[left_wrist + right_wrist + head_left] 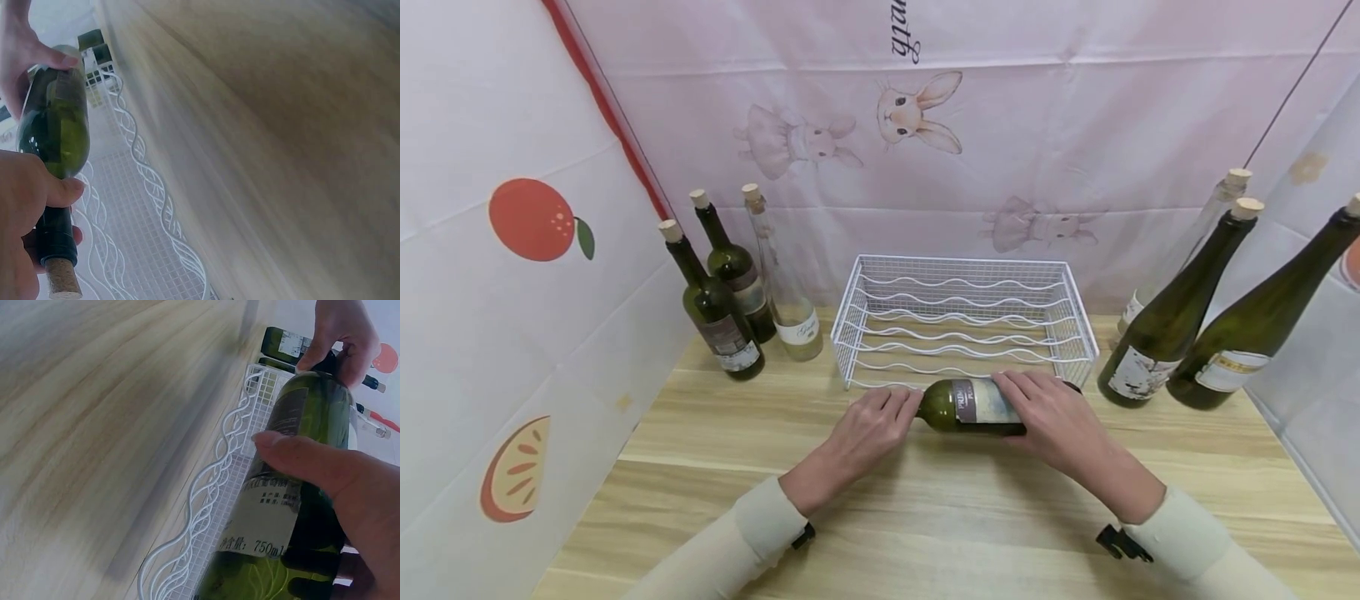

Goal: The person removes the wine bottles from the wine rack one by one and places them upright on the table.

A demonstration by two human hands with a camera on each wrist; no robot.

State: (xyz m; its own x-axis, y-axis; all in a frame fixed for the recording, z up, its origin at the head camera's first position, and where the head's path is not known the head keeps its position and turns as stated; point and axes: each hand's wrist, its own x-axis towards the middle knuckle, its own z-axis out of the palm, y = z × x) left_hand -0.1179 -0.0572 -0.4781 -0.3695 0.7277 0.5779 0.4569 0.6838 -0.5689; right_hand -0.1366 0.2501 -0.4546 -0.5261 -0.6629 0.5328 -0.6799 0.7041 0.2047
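Note:
Both hands hold one green wine bottle (985,404) sideways, close to the front of a white wire rack (962,350). My left hand (874,421) grips its neck, thumb on the near side; the cork (64,279) pokes out past the fingers in the left wrist view. Around the body, toward the base, curls my right hand (1051,417), with the thumb lying over the label (262,515) in the right wrist view. Wavy wires cross the rack in rows, and no bottle lies on them.
Left of the rack stand two dark green bottles (722,321) and a clear bottle (790,292), all corked. On its right are two tall green bottles (1180,308) with a clear one (1198,229) behind. A printed curtain (1037,125) hangs behind the wooden table (715,467).

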